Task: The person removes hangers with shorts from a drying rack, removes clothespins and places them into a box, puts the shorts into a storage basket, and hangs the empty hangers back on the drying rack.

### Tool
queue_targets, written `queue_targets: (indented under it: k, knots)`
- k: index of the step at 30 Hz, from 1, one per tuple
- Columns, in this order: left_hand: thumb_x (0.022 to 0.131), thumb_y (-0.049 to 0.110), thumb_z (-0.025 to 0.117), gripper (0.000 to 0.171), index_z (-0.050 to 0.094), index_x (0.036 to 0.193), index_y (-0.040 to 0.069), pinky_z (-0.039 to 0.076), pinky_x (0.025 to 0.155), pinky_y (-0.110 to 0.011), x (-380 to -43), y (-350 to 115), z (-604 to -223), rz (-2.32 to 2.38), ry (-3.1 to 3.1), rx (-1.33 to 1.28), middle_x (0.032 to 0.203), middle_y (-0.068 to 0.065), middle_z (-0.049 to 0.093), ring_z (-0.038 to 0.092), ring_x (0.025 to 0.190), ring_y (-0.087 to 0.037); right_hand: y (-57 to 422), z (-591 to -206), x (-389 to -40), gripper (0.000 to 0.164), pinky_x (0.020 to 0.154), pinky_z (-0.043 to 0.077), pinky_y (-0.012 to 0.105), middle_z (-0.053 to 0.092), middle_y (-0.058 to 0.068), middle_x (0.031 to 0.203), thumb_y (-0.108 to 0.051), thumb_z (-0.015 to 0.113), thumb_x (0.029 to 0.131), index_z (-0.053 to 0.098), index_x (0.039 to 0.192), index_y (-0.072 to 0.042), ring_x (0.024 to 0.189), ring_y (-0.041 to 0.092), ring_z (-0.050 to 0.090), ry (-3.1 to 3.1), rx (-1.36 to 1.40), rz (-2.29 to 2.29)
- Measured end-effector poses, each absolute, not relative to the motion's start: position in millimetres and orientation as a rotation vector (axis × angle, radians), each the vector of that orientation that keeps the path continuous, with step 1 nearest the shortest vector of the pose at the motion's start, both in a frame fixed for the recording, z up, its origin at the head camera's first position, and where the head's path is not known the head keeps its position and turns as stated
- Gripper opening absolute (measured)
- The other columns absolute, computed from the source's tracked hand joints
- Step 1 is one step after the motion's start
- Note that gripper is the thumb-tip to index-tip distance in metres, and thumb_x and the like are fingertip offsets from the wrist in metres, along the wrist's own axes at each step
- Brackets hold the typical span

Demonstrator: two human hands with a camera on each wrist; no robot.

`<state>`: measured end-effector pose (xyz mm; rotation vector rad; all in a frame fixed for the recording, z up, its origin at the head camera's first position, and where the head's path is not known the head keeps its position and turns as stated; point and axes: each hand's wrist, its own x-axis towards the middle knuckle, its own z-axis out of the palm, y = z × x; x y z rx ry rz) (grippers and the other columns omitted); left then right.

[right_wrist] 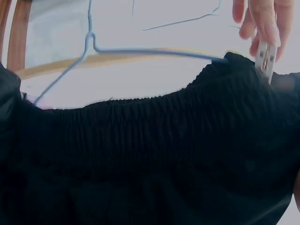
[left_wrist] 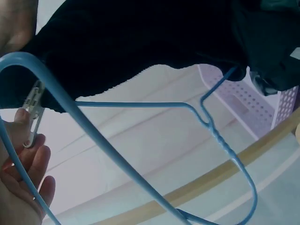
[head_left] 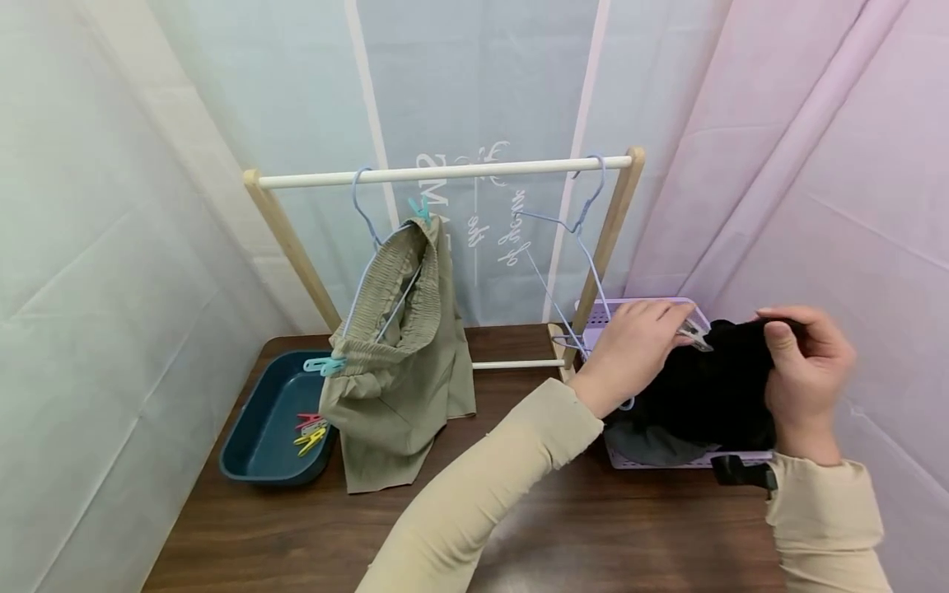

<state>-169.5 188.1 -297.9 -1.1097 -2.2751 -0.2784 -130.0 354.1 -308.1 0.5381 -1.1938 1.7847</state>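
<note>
Black garment (head_left: 715,391), over purple basket (left_wrist: 253,110): looks soft, probably light and floppy; gathered waistband (right_wrist: 136,136) best to hold. Blue hanger (right_wrist: 140,51) runs into it. Second hanger (head_left: 579,228), near left hand (head_left: 636,350), could snag. Right hand (head_left: 811,375) grips garment; left pinches clip (head_left: 695,335) at waistband.

Table (head_left: 563,535) (brown): basin (head_left: 270,420), rack (head_left: 474,170), basket (head_left: 628,462).

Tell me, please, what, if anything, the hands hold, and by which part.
The left hand pinches a gray clothespin by its handle end; the right hand grips the black garment near its gathered waistband.
</note>
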Motion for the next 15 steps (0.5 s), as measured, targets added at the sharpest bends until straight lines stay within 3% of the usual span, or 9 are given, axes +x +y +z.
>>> queue_targets:
  k: [7,15]
  knots:
    - [0.094,0.023,0.061,0.017,0.066,0.111,0.022,0.044,0.093,-0.013,-170,185,-301,-0.417,-2.317,-1.085,0.106,0.014,0.069,0.062,0.104,0.000,361,-313,-131,0.008,0.080,0.050,0.021,0.074,0.010,0.080,0.018,0.063,0.079,0.068,0.085,0.019,0.080,0.016,0.068,-1.360,0.589,1.774]
    - [0.088,0.031,0.068,0.010,0.072,0.094,0.023,0.042,0.086,-0.014,-173,184,-314,-0.810,-2.251,-0.968,0.094,0.016,0.073,0.066,0.091,0.003,358,-315,-132,0.008,0.077,0.052,0.022,0.073,0.013,0.077,0.016,0.064,0.078,0.064,0.082,0.023,0.076,0.019,0.069,-1.259,0.590,1.805]
